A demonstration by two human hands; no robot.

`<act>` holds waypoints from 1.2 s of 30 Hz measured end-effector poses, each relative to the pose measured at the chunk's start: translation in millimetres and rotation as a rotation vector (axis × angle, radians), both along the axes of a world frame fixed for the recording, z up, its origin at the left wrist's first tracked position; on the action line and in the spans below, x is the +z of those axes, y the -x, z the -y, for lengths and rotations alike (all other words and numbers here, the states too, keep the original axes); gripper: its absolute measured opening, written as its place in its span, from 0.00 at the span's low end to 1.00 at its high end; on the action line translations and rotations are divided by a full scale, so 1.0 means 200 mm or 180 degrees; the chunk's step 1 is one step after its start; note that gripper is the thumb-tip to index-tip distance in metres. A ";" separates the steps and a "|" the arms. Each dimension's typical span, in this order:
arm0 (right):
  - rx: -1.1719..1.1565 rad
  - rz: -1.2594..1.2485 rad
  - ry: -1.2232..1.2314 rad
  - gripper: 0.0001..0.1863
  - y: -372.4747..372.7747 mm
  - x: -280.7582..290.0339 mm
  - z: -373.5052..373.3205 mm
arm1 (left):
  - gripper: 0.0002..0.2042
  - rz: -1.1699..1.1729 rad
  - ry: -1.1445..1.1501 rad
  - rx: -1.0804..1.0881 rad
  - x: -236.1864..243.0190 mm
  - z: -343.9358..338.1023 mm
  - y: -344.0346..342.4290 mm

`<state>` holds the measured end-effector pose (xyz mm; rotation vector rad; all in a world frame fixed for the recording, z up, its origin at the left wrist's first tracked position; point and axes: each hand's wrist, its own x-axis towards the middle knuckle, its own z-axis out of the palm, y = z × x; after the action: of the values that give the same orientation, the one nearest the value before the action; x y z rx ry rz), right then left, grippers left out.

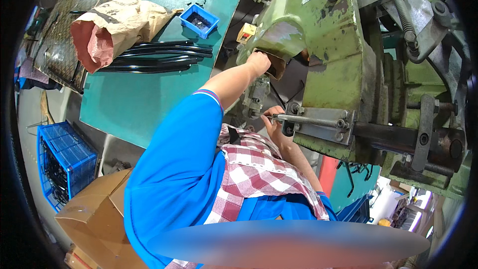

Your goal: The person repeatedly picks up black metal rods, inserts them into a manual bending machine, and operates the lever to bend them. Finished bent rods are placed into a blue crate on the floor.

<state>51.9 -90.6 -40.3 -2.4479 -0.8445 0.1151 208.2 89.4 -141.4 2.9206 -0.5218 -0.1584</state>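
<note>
Green worktop (134, 104) behind us; our left hand (259, 62) reaches up-right, closed at the press (328, 45) opening; right hand (273, 119) pinches a thin rod (308, 119) lying sideways.

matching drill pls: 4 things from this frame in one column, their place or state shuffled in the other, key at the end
1. left hand
2. right hand
3. small blue tray
4. brown paper bag

a. lying open-mouthed on the green table
b. reaching into the green press
c. at the spring rod on the press's front
d. on the table, with small dark parts in it

Pairs: 1-b, 2-c, 3-d, 4-a
</note>
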 end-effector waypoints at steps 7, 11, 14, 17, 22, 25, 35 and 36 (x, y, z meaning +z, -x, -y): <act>0.0096 0.0116 0.0198 0.08 0.00 0.00 0.03 | 0.10 -0.0153 0.0151 0.0258 0.03 0.02 0.03; 0.0227 0.0294 0.0308 0.08 0.00 -0.05 0.06 | 0.08 0.0156 0.0961 0.0634 0.08 0.01 0.11; 0.0282 0.0095 0.0130 0.09 0.01 -0.08 0.10 | 0.04 -0.0322 0.2399 0.0509 0.26 -0.03 0.30; 0.0123 -0.1322 0.0196 0.18 0.04 -0.07 0.17 | 0.07 -0.1113 0.3178 -0.0237 0.45 -0.05 0.55; -0.0335 -0.0411 0.0767 0.24 0.09 -0.24 0.30 | 0.10 -0.0964 0.2703 -0.0568 0.54 0.03 0.69; -0.0008 -0.0018 0.0136 0.17 0.07 -0.16 0.22 | 0.12 -0.1269 0.2708 -0.0375 0.51 0.03 0.69; -0.0264 -0.0113 0.0380 0.09 0.13 -0.19 0.25 | 0.25 -0.0711 0.1490 0.0927 0.32 -0.46 0.81; -0.0335 -0.0160 0.0337 0.08 0.14 -0.20 0.26 | 0.20 -0.0611 0.0656 0.1347 0.26 -0.63 0.82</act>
<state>24.7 -142.9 -79.9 -2.5715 -0.7026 0.1860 44.6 214.5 -90.3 2.6996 0.1064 -0.3022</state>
